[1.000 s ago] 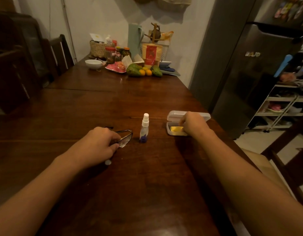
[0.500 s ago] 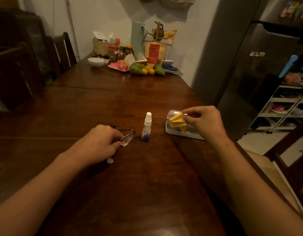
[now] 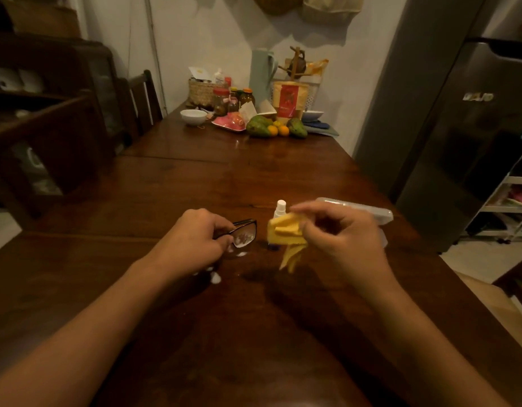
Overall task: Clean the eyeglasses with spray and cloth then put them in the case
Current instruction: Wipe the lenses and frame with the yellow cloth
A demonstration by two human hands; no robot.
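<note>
1. My right fingers (image 3: 312, 207): curled, pinching the yellow cloth (image 3: 284, 230), which hangs half unfolded just in front of the spray bottle (image 3: 280, 207) and hides its lower half.
2. My left fingers (image 3: 221, 230): closed round the eyeglasses (image 3: 244, 233), held low, left of the spray bottle, one lens showing.
3. Change: a second ago the cloth lay in the case (image 3: 362, 211), right of the spray bottle. It is now out and carried across. The eyeglasses have kept their place.
4. Reading: cloth fetched and wiping looks next. I cannot tell whether the lens is wet. The casing step is not yet done.
5. Case: open, lid up, behind my right hand.
6. Room: bare surface (image 3: 254, 333) on the near side of the spray bottle. Fruit and jars (image 3: 262, 127) stand well beyond it.
7. Edge: the surface ends just right of the case, so a nudge there risks a fall.
</note>
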